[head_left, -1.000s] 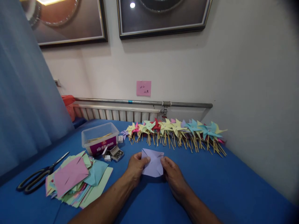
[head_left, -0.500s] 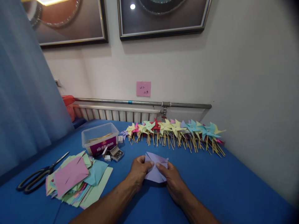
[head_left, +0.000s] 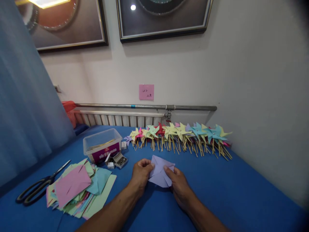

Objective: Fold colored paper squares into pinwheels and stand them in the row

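Note:
A square of lilac paper [head_left: 160, 174], slit in from its corners, is held above the blue table between my two hands. My left hand [head_left: 142, 174] pinches its left edge with thumb and bent fingers. On the opposite edge my right hand [head_left: 180, 185] grips it, the thumb lying on top and the fingers behind, mostly hidden. Left of my hands lies a pile of coloured paper squares, a slit pink sheet [head_left: 73, 184] uppermost. Small open boxes of metal pins [head_left: 121, 161] sit just beyond the pile.
Black-handled scissors [head_left: 41, 187] lie at the left. A clear plastic tub [head_left: 102, 145] with thin sticks stands behind the pin boxes. Finished paper pinwheels [head_left: 181, 132] on sticks line the back of the blue table [head_left: 231, 193]. A pipe [head_left: 193, 108] runs along the wall behind.
My left thumb has slid from near the paper's middle out to its left edge. My right thumb has shifted slightly right, and the paper is turned a little. The view has shifted slightly.

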The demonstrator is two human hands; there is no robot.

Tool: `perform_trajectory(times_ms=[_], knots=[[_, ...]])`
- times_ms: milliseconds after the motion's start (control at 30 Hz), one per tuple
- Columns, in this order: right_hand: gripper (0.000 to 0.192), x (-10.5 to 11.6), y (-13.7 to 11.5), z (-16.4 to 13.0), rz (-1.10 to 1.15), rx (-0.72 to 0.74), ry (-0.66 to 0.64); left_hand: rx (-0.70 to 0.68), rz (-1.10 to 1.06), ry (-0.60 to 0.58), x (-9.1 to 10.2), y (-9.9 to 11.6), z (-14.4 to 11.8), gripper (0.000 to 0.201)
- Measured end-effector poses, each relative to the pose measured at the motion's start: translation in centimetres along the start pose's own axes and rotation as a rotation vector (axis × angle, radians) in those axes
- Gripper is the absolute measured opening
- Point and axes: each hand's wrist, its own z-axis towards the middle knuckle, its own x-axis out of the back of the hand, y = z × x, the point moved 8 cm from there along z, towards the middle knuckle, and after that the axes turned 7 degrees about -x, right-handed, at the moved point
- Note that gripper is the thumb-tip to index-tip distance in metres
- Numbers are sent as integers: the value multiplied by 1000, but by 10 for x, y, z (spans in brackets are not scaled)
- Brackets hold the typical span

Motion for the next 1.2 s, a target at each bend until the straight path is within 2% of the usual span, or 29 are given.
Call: perform_trajectory(times_ms=[233, 500, 833, 1000, 1200], knots=[[45, -10, -7, -9, 46, -3, -56, 21, -52, -2, 0, 0, 1, 36], [42, -3, -4, -3, 0, 1, -26, 22, -38, -25, -2, -2, 0, 37], [45, 2, 3, 4, -125, 10, -47, 77, -168, -163, -10, 1, -3, 35], [43, -4, 1, 1, -112, -5, -101, 87, -79, -83, -3, -4, 1, 33], [42, -11, 3, 0, -114, -30, -168, 57, -149, -14, 0, 3, 2, 31]])
